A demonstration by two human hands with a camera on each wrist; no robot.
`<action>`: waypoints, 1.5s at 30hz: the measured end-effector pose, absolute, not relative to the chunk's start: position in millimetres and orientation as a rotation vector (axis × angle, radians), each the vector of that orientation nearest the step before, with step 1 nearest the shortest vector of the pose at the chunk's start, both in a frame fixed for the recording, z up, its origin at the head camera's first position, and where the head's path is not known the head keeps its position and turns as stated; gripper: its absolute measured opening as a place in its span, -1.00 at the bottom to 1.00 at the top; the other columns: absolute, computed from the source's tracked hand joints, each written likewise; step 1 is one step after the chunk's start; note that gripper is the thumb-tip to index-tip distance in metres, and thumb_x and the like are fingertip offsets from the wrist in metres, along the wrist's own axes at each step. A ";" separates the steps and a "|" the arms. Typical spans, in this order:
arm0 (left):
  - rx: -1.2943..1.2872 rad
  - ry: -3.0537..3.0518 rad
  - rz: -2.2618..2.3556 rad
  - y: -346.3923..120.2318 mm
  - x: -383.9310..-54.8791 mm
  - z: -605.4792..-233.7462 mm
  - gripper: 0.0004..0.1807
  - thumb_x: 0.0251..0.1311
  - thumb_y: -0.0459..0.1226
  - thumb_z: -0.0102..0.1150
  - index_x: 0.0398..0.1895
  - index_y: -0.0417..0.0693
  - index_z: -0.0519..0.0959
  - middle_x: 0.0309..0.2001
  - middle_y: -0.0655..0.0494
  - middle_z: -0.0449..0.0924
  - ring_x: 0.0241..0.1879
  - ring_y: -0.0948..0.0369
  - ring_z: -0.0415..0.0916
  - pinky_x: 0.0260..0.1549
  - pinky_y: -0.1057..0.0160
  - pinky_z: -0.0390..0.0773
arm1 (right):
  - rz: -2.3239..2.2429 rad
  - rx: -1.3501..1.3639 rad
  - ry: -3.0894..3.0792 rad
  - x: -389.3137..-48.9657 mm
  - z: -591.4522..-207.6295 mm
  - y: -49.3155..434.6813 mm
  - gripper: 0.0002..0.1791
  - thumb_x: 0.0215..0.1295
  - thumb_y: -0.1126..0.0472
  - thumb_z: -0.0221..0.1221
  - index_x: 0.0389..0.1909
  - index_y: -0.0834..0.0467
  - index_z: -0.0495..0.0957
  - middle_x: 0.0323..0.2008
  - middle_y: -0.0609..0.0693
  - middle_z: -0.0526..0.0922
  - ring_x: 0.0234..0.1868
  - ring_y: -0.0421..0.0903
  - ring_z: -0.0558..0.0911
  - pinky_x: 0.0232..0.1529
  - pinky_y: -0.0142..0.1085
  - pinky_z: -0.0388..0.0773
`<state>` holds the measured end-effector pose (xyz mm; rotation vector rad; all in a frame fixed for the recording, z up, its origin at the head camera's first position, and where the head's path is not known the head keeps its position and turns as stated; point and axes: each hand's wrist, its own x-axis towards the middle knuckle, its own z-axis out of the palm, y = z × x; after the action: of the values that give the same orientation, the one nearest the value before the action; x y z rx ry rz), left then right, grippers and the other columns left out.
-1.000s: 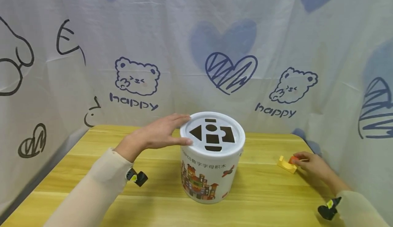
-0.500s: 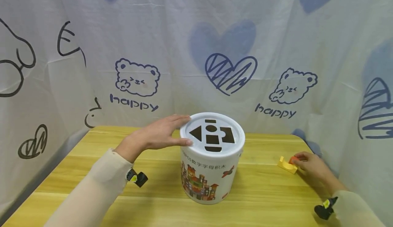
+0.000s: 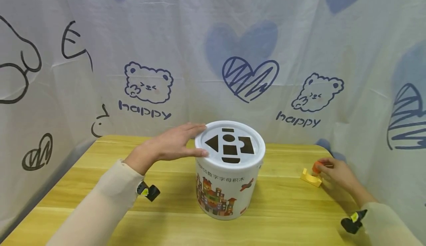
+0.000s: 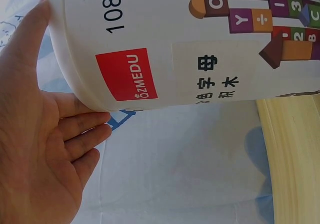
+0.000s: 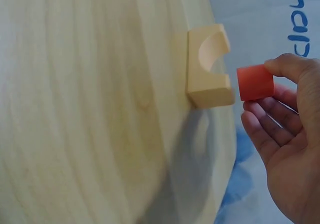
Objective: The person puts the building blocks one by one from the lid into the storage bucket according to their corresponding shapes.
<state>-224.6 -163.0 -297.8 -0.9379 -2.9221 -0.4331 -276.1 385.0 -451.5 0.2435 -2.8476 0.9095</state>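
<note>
A white toy-block bucket (image 3: 226,187) stands upright on the table, its lid (image 3: 213,157) cut with several shaped holes. My left hand (image 3: 173,142) rests on the lid's left rim, thumb on the near side and fingers farther back. In the left wrist view those fingers (image 4: 82,134) look relaxed against the bucket's edge. Away to the right, my right hand (image 3: 341,176) pinches a small red cylinder block (image 5: 255,82) between thumb and fingers. Just below it a yellow block (image 3: 311,178) with a curved notch sits on the table; the right wrist view shows a gap between the two blocks.
The wooden table (image 3: 159,216) has rounded far corners. A white printed cloth (image 3: 199,102) hangs close behind its back edge and along both sides. Each wrist wears a small black camera, one of them the left wrist camera (image 3: 148,191).
My right hand has raised the red cylinder block a little, up off the yellow block's notch. The left hand, the bucket and the yellow block have stayed put.
</note>
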 end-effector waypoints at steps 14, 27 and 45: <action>-0.936 -2.927 -0.440 -162.5 -223.7 -295.6 0.08 0.07 0.49 -0.06 0.54 0.07 0.11 0.51 0.05 0.06 0.47 -0.03 -0.02 0.36 -0.23 0.05 | 0.900 0.382 -2.821 -272.6 -398.6 346.5 -0.43 0.39 -0.15 0.12 0.09 0.27 0.55 -0.11 0.11 0.70 -0.04 0.12 0.64 -0.06 -0.05 0.60; -0.938 -2.930 -0.430 -162.2 -223.9 -294.3 0.08 0.06 0.50 -0.07 0.53 0.07 0.12 0.51 0.06 0.05 0.47 -0.03 -0.01 0.35 -0.25 0.06 | 0.933 0.574 -2.778 -263.0 -341.4 295.2 -0.49 0.38 -0.13 0.15 0.07 0.22 0.56 -0.12 0.07 0.70 -0.07 0.08 0.66 0.00 0.06 0.59; -0.965 -2.927 -0.419 -162.1 -223.2 -293.5 0.07 0.08 0.46 -0.02 0.53 0.01 0.13 0.51 0.01 0.06 0.47 -0.04 -0.02 0.36 -0.23 0.05 | 0.948 0.832 -2.695 -243.3 -277.8 230.9 -0.67 0.36 -0.05 0.20 -0.02 0.06 0.61 -0.19 -0.09 0.70 -0.09 -0.08 0.62 0.03 -0.02 0.55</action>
<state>-223.2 -162.1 -293.5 -0.9645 -2.9270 -0.4192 -243.3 230.9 -277.8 0.8320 -2.6950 0.9478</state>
